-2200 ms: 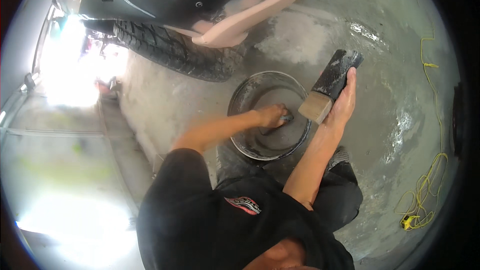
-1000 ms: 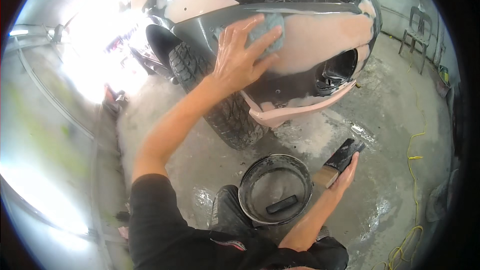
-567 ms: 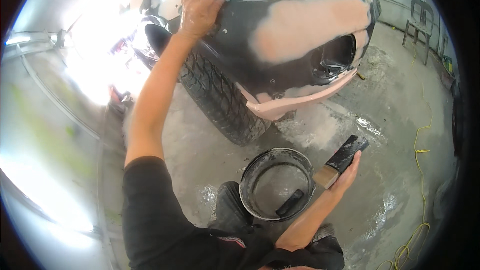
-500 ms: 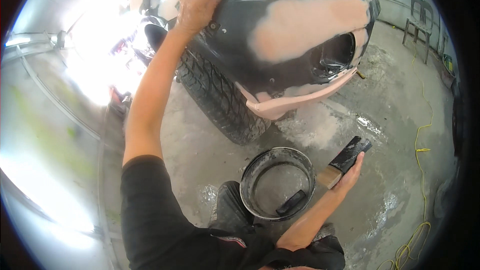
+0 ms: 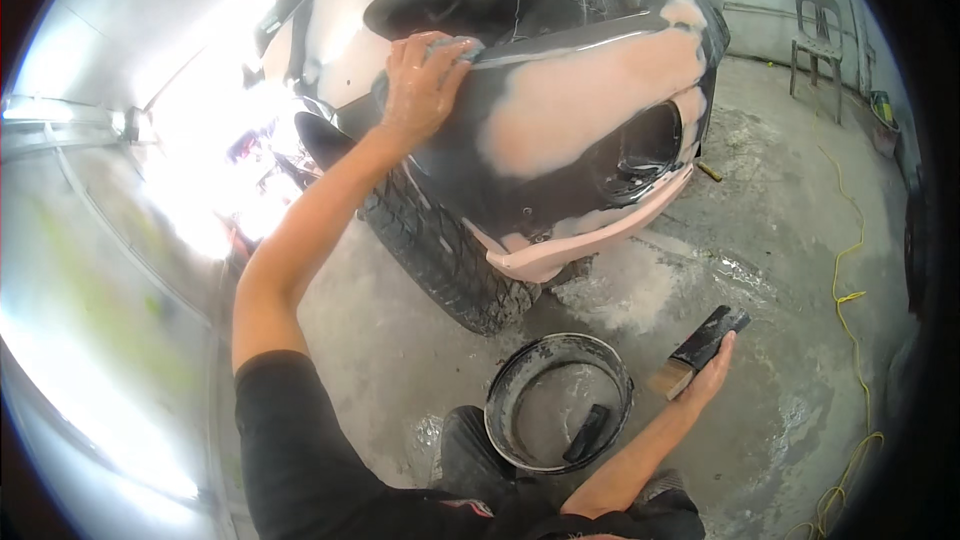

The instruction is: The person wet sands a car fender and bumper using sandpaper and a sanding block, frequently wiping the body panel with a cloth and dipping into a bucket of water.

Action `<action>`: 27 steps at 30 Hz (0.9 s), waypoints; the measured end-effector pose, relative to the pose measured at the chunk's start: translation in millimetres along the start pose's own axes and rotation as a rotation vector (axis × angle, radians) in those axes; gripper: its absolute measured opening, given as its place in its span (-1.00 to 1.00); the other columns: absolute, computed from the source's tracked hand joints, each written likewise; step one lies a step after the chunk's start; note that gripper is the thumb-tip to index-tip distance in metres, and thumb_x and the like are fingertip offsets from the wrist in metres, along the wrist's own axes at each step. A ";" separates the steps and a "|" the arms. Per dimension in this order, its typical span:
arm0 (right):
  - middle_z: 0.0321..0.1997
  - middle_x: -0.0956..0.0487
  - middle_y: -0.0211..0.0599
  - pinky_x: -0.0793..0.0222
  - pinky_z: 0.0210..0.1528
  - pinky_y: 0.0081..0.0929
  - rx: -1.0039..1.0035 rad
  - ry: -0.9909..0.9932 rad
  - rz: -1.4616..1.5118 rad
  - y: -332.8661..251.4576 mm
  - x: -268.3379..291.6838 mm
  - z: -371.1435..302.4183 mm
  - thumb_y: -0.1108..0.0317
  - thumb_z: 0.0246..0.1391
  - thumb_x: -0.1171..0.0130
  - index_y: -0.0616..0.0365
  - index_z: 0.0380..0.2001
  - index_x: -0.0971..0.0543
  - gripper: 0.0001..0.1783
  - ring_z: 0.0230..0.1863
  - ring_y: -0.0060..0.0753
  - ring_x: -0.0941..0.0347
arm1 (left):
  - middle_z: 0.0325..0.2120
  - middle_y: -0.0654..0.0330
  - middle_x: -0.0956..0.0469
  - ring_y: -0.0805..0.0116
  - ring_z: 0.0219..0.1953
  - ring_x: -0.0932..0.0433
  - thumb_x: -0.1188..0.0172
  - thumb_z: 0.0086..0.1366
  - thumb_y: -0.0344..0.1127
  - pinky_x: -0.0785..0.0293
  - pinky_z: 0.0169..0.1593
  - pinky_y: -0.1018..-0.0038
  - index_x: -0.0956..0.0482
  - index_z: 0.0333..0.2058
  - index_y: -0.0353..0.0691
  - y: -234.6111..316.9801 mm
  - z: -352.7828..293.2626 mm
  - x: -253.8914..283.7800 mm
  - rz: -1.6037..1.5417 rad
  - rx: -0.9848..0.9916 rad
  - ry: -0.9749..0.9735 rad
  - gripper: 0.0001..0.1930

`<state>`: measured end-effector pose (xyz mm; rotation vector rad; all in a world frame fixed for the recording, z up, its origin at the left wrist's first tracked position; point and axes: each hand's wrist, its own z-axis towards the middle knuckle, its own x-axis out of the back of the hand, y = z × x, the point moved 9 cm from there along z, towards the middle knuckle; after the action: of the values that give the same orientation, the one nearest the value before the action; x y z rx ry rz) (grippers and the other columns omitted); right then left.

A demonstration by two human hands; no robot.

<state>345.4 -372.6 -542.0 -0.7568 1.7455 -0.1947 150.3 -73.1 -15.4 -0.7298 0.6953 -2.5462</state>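
My left hand [image 5: 424, 85] presses a wet bluish-grey cloth or sponge [image 5: 462, 48] against the upper edge of a dark grey car front panel [image 5: 440, 172]. Large patches of pinkish filler [image 5: 590, 100] cover parts of that panel. Low on the right, my right hand [image 5: 712, 372] grips a black sanding block [image 5: 704, 336] with a tan end, held away from the car. Beside that arm stands a round black bucket [image 5: 492, 410] holding murky liquid. A second dark block [image 5: 587, 433] rests inside it, against the wall.
Under the panel sits a chunky tyre [image 5: 430, 250]. The grey floor [image 5: 790, 210] has wet and whitish patches. A yellow cord [image 5: 839, 280] runs down the right side, and a plastic chair [image 5: 818, 35] stands at the far right. Bright light washes out the left.
My left hand and the cloth have shifted a little to the right along the panel's upper edge. The view has tilted upward. My right hand still holds the sanding block low.
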 end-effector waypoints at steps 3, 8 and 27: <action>-0.16 -0.60 -0.39 -0.50 -0.18 -0.42 -0.006 0.037 -0.013 5.8 1.1 6.4 -0.04 0.42 -0.17 0.16 0.13 -0.58 -0.50 -0.22 -0.46 -0.57 | 0.02 0.11 -0.60 0.07 0.10 -0.49 -0.37 0.31 -0.31 -0.35 0.18 0.13 -0.71 0.08 0.04 36.2 27.2 -14.2 -0.048 -0.032 0.102 -0.65; -0.23 -0.63 -0.39 -0.54 -0.21 -0.40 0.047 0.015 -0.042 36.1 -25.7 1.6 -0.05 0.41 -0.21 0.14 0.00 -0.62 -0.55 -0.30 -0.43 -0.58 | 0.06 0.15 -0.58 0.08 0.12 -0.48 -0.42 0.25 -0.27 -0.36 0.19 0.16 -0.71 0.11 0.08 83.3 45.4 -32.4 -0.146 -0.307 -0.019 -0.58; 0.52 -0.32 0.04 -0.24 0.48 -0.16 0.147 -0.169 -0.432 128.5 -169.4 -38.3 -0.11 0.50 -0.01 0.29 0.51 -0.22 -0.20 0.46 -0.09 -0.31 | 0.20 -0.09 -0.56 -0.04 0.31 -0.48 -0.18 0.40 -0.20 -0.36 0.39 0.12 -0.65 0.05 -0.29 73.0 116.2 -88.0 -0.123 -0.047 -0.395 -0.63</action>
<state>282.1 -184.4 -456.9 -1.0041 1.3761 -0.5301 303.3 -128.2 -3.2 -1.2804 0.5909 -2.3878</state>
